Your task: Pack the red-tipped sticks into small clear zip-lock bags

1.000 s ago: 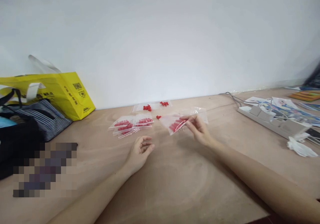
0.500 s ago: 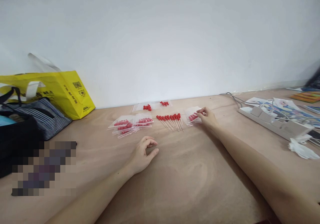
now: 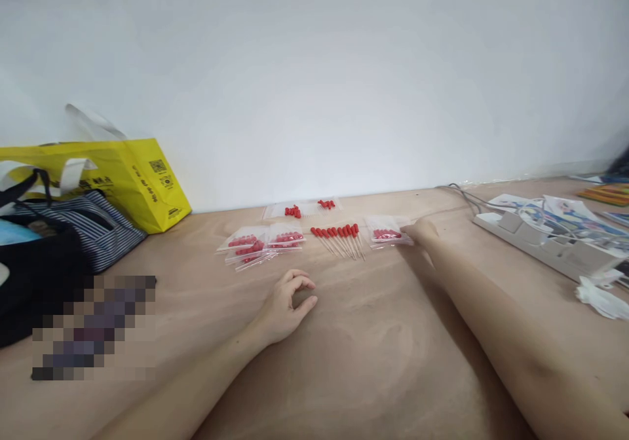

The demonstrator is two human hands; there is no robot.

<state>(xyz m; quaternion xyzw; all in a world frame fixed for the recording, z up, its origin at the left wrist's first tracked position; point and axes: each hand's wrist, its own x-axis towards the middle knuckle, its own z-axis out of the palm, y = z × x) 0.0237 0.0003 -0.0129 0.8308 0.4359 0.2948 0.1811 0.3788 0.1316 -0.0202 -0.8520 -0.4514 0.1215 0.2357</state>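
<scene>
My right hand point(image 3: 422, 232) is at the right edge of a clear zip bag point(image 3: 381, 222) with red pieces inside, its fingers closed on that edge. Left of this bag, several red-tipped wooden sticks point(image 3: 337, 232) lie side by side in a fanned row. My left hand point(image 3: 289, 304) rests on the table, fingers loosely curled and thumb apart, with nothing in it. Beyond it lies an overlapping pile of clear zip bags point(image 3: 255, 247) holding red pieces. Toward the wall are small loose red pieces point(image 3: 293, 212) on a clear plastic sheet or bag point(image 3: 309, 210).
A yellow bag point(image 3: 162, 198) and a striped bag point(image 3: 111, 230) stand at the left, near a blurred-out object point(image 3: 93, 329). On the right are a white power strip point(image 3: 531, 243) with cables, printed sheets point(image 3: 584, 214) and a crumpled white tissue point(image 3: 602, 298). A wall borders the wooden table.
My right hand has slid right, from over the zip bag to its right edge. That bag now lies flatter, its red pieces more in view. My left hand is nearly still.
</scene>
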